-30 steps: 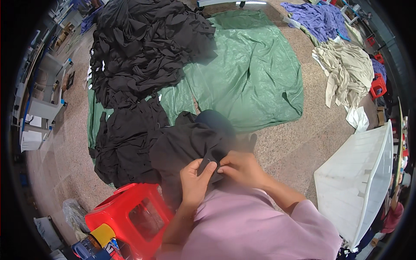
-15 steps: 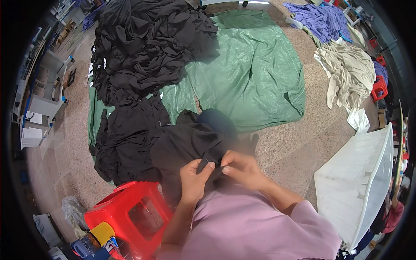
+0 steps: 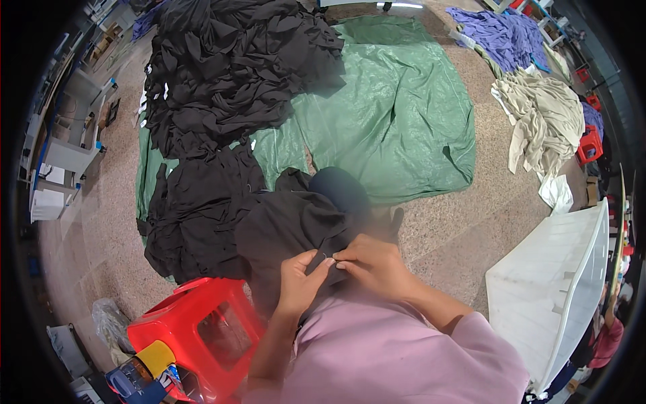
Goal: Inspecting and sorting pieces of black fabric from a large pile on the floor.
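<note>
A black garment [image 3: 289, 229] is draped over my lap, its folds running forward to my knees. My left hand [image 3: 301, 279] pinches a narrow edge of it between thumb and fingers. Close against those fingertips, my right hand [image 3: 373, 266] is closed in a pinch. A short pale thread [image 3: 328, 255] shows on the dark cloth between the two hands. What lies between the right fingertips is too small to make out.
Black garments [image 3: 229, 74] are heaped on a green sheet [image 3: 404, 114] ahead. At my left stands a red plastic stool [image 3: 182, 316] with a yellow-banded container [image 3: 158, 357]. A white bin [image 3: 531, 289] is at my right, beige cloth [image 3: 542, 121] and purple cloth [image 3: 498, 34] beyond.
My right hand has moved left, bringing its fingertips up against the left ones. The left hand has barely shifted and still pinches the garment's edge.
</note>
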Demonstrator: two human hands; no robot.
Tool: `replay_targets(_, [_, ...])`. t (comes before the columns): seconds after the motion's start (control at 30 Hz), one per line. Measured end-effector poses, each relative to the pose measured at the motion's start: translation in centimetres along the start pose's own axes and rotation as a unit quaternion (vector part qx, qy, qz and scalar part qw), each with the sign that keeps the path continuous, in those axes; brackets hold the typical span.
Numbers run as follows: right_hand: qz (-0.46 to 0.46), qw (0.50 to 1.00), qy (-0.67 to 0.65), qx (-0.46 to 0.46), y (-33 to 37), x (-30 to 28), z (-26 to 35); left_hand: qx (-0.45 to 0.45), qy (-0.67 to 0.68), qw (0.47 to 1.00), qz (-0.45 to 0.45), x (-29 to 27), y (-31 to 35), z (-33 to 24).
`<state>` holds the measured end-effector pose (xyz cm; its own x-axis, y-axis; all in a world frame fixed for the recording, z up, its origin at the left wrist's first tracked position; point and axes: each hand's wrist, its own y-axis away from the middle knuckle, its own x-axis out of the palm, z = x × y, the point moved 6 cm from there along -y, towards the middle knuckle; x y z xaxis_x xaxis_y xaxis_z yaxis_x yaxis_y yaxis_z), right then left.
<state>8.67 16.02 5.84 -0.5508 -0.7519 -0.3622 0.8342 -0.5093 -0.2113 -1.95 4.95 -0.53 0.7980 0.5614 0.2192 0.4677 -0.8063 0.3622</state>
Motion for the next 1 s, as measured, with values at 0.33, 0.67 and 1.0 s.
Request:
replay_targets(0.33, [0.023,0.999,0.032,-0.032,0.5,-0.2,-0.6,0.168,-0.25,0.953,0.029,1.7,0.8,-2.8])
replay_targets(0.67, [0.073,0.991,-0.085,0.069,0.3,-0.1,-2.4,0.171,-0.243,0.954,0.048,1.5,1.3,-2.4])
replay_targets(1.0, [0.047,0.929,-0.269,0.251,2.3,2.9,-5.3,-0.024,0.107,0.99,-0.089,1.4,1.1,1.5])
